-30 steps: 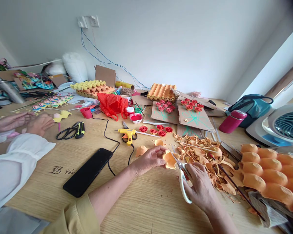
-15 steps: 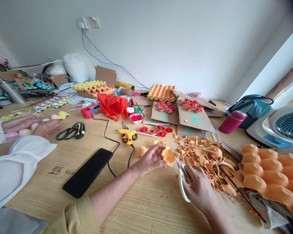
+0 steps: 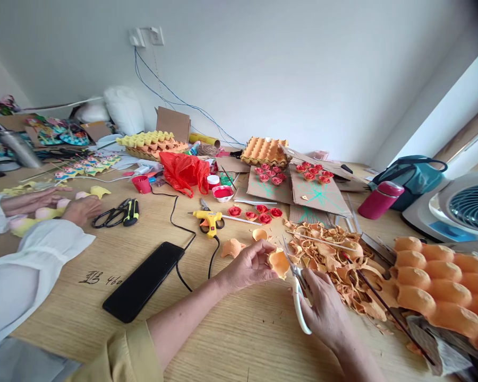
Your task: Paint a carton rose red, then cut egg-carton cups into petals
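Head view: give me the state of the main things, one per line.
White-handled scissors: blades parted, in right hand
Orange cup: uneven rim, in left hand
Phone: screen dark
Glue gun: lying down, unheld
Pink bottle: closed
White-topped jar: closed
Paint dish: uncovered, red inside
Fan: running or off, cannot tell

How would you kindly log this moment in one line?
left hand: holding orange carton cup | right hand: holding white-handled scissors | blades: beside cup's edge | nearby: orange scraps

Khaki left sleeve (image 3: 113, 358), wide cuff (image 3: 143, 345)
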A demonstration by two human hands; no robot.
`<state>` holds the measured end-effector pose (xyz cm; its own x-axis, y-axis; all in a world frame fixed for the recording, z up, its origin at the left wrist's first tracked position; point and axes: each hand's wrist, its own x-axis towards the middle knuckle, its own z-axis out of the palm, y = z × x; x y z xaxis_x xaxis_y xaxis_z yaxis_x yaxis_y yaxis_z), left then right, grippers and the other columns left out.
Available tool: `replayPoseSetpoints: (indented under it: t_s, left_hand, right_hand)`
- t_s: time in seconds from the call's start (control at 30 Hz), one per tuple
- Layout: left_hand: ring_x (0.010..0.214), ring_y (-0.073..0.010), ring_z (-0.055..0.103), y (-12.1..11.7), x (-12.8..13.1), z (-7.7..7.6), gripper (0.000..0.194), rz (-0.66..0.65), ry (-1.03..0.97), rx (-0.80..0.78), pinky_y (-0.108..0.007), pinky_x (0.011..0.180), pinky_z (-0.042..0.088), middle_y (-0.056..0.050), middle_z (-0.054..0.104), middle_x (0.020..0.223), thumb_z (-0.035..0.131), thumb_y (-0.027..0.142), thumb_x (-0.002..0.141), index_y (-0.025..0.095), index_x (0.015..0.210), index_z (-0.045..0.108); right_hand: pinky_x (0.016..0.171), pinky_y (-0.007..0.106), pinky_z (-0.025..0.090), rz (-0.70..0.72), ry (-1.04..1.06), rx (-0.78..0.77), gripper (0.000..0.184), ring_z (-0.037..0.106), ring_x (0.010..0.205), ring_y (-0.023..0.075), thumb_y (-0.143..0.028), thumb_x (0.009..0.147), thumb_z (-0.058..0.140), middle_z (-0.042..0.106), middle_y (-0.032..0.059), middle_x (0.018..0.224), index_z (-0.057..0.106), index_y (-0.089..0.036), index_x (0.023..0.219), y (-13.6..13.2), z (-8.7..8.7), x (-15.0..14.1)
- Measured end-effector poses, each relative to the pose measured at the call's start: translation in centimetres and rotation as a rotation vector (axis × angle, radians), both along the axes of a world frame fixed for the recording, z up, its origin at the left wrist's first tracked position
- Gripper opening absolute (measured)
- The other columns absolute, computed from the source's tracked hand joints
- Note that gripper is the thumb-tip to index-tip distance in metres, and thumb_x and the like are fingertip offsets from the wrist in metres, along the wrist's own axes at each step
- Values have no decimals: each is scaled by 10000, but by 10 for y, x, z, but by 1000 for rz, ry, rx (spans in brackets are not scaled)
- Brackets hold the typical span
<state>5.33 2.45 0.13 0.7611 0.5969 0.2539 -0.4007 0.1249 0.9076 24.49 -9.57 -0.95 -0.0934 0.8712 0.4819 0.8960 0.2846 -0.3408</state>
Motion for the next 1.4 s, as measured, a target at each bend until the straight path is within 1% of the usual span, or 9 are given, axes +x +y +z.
replayPoseSetpoints:
  t_s: [0.17,0.3,0.47,0.63,0.8,1.03,1.27,1.4]
  left_hand:
    - [916,-137,568,2,0,1,519,13,30,-85,-272,805,474,-23,596,998,895,368,676,184,1047,582]
    - [909,-137,555,2,1,2,531,64,29,-103,-265,798,459,-15,585,959,905,366,658,178,1047,597]
    - [890,-134,545,0,1,4,542,85,40,-145,-269,787,473,-23,586,990,909,392,643,178,1046,616]
    - [883,-139,572,-1,-2,2,502,83,69,-143,-288,787,492,-26,604,1053,872,403,692,197,1074,621]
    - [1007,-191,600,1,-3,3,528,102,103,-127,-321,851,497,-37,627,1120,862,436,685,213,1102,626]
    - [1006,-195,599,-1,-4,5,549,128,113,-135,-324,866,504,-46,637,1073,868,456,675,203,1103,636]
    - [1103,-227,558,-2,-3,1,588,147,142,-129,-344,906,498,-61,613,1135,865,497,659,202,1119,649]
    - [1063,-217,559,-2,-3,3,568,147,125,-141,-329,887,492,-69,623,1101,867,496,659,193,1090,656]
  right_hand:
    - [668,304,421,-21,46,-63,285,501,646,167,-360,975,495,481,-32,653,365,-246,748,-2,0,-2]
    - [667,304,426,-23,69,-77,288,500,646,170,-356,979,485,510,-23,652,370,-245,738,-3,1,-4]
    - [652,299,416,-51,89,-98,308,520,665,180,-379,975,496,539,-11,660,381,-243,724,-2,-2,-6]
    - [647,289,413,-73,94,-99,298,519,643,172,-374,973,502,536,-18,645,399,-239,728,0,-5,-7]
    - [572,254,380,-114,111,-84,333,501,605,162,-382,976,497,527,-18,618,393,-239,694,1,-5,-9]
    - [585,247,406,-109,108,-49,338,503,610,160,-373,959,511,518,-22,602,379,-240,678,3,-3,-11]
    - [597,246,410,-115,99,-39,298,509,631,159,-335,939,544,536,-20,622,400,-241,696,5,-2,-10]
    - [601,250,415,-96,96,-40,287,508,628,160,-316,935,547,530,-22,620,402,-243,699,4,-1,-10]
